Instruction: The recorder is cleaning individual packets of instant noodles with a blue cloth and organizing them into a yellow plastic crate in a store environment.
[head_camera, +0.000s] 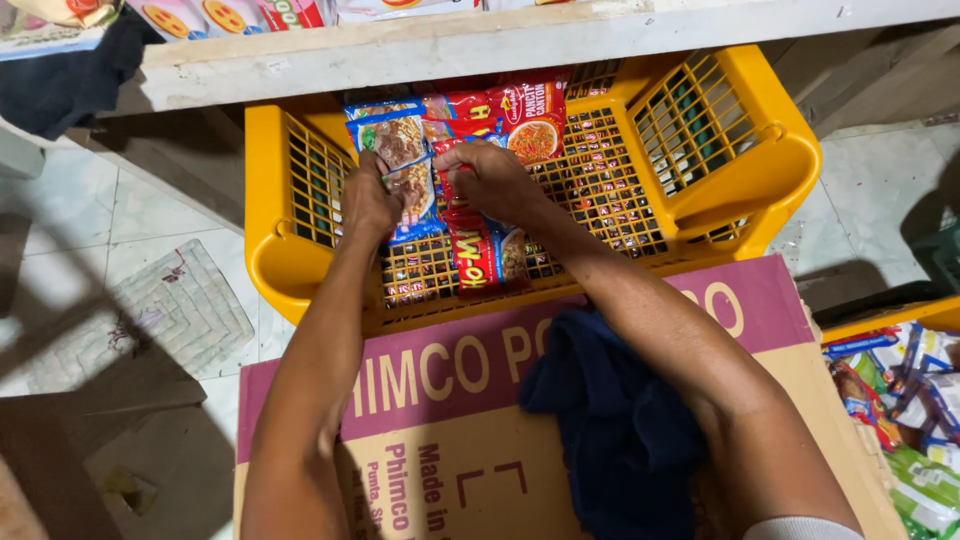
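Reaching over a brown-and-purple cardboard box (470, 400) and dark blue cloth (610, 420), both hands are arranging noodle packets in a yellow slatted plastic basket (740, 150): left hand (368, 200) grasping a blue packet (402, 160), right hand (495, 180) pinching red packets (470, 240); aligning the row seems next.

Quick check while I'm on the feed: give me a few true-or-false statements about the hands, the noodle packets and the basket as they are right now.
1. Both hands are inside the yellow basket. True.
2. The left hand grips a blue noodle packet. True.
3. The right hand rests on the dark blue cloth. False: it is on the red noodle packets in the basket; the cloth lies on the cardboard box.
4. The basket is full to the rim. False: much of its grid floor is bare.
5. The basket stands on top of the white shelf. False: it sits below the shelf edge.
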